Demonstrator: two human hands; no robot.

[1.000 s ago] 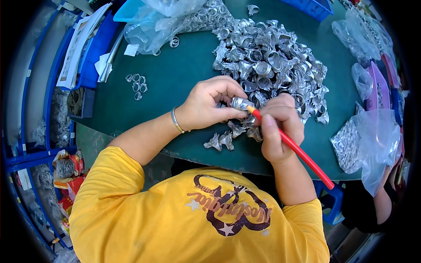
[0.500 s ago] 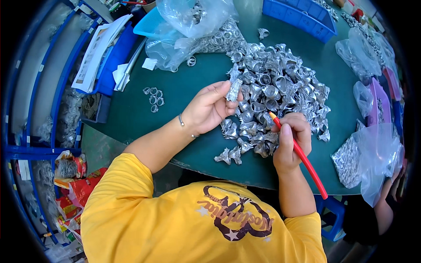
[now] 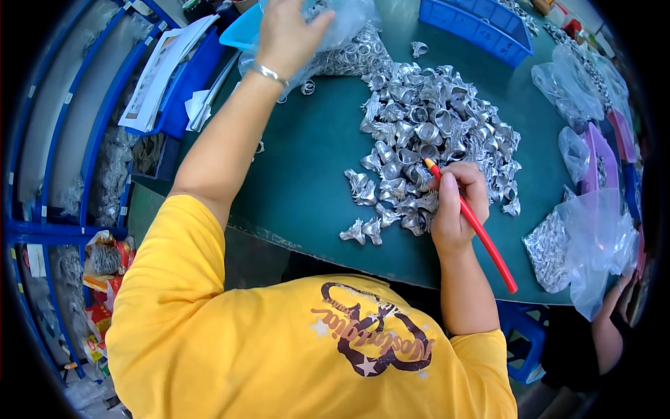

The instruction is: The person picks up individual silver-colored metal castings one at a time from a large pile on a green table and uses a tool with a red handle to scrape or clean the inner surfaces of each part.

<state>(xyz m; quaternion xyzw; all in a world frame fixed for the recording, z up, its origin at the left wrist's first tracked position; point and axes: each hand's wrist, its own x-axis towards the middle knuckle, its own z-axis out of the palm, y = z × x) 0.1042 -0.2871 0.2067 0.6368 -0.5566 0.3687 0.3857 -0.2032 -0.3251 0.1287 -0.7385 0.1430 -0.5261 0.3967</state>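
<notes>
My left hand (image 3: 289,42) is stretched to the far edge over a clear plastic bag (image 3: 340,24) and a light-blue basket (image 3: 241,31). Its thumb stands apart from the fingers, whose tips are cut off by the picture's top edge; I see no ring in it. In my right hand (image 3: 457,209) is a red pencil-like tool (image 3: 481,237), pinched between thumb and fingers, its yellowish tip pointing at the heap. That heap of silver-coloured metal rings (image 3: 447,119) spreads over the green table (image 3: 307,188). Many of the rings have wide, ornate heads.
Beyond the heap are a blue bin (image 3: 474,31) and a single ring (image 3: 419,49). Bagged metal pieces (image 3: 548,251) and a purple tray (image 3: 597,157) line the right side. Papers (image 3: 164,77) and blue shelving (image 3: 77,133) stand left. Another person's arm (image 3: 608,328) shows at right.
My left hand has moved from beside the heap up and left to the plastic bag; the ring it held no longer shows. My right hand stays near the heap with the red tool.
</notes>
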